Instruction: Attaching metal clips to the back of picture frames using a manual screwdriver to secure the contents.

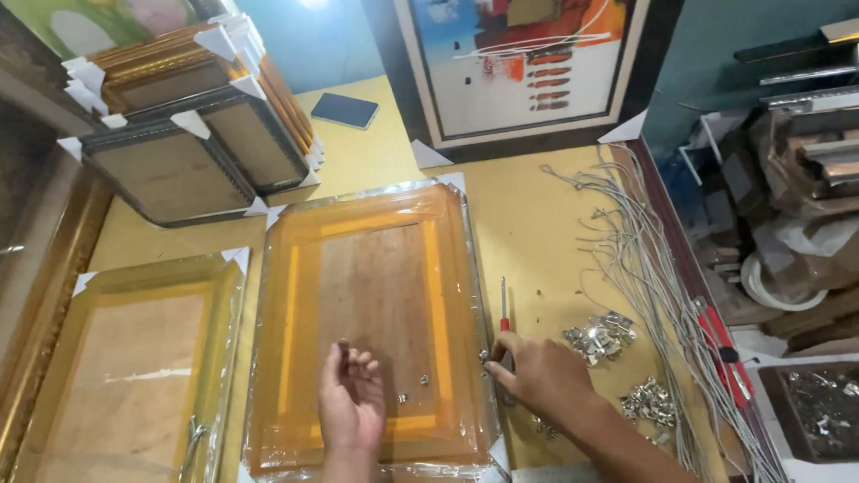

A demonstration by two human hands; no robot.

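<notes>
Left hand [352,401] rests fingers spread on wrapped frame [376,336]; right hand [541,372] pinches small bracket [484,357] at 3 o'clock edge; risk: bracket slipping, screwdriver [503,316] puncturing wrap

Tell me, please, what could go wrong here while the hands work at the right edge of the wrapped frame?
The small loose screws on the wrapped frame near the left hand might roll off if it is nudged. The screwdriver beside the right hand could tear the plastic film. The grey wires could snag a sleeve.
</notes>
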